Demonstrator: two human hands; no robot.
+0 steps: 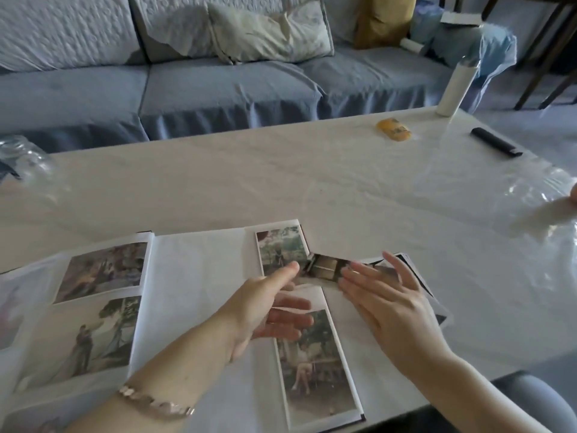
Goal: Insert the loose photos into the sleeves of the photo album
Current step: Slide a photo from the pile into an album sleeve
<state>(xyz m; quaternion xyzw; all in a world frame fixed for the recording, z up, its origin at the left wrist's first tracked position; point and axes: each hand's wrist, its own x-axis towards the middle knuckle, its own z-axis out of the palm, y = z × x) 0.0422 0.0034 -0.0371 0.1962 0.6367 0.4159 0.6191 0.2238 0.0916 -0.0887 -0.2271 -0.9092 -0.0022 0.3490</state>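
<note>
Had a loose photo [323,270] raised between both hands, just over the right page of the open album [199,276], at about 1 o'clock from the album's middle. Touched its left end with the thumb of the left hand [268,307], that hand spread, its fingers relaxed and gripping nothing. Laid the straight, slightly fanned fingers of the right hand [384,298] across its right end. Could not see that thumb, so could not tell a pinch from a plain press.

Judged the step as mid-insertion: photo picked and being lined up, not yet in any sleeve. Saw that page already carrying a top print [281,250] at 9 o'clock from the photo and a tall print [315,364] at 6 o'clock. Took the blank page [199,307] further toward 9 o'clock for the likeliest free sleeve. Reckoned the next move called for finding a sleeve's mouth, lifting its film with one hand, squaring the photo's edge to it, then sliding it in flat without bending.

Noted dark-edged sheets [416,278] under the right hand, perhaps more loose photos, though too hidden to say. Further out on the worktop [249,182], found clear plastic [499,189] at 2 o'clock and a white bottle [456,85] at 1 o'clock, with a sofa [218,89] at 12 o'clock.
</note>
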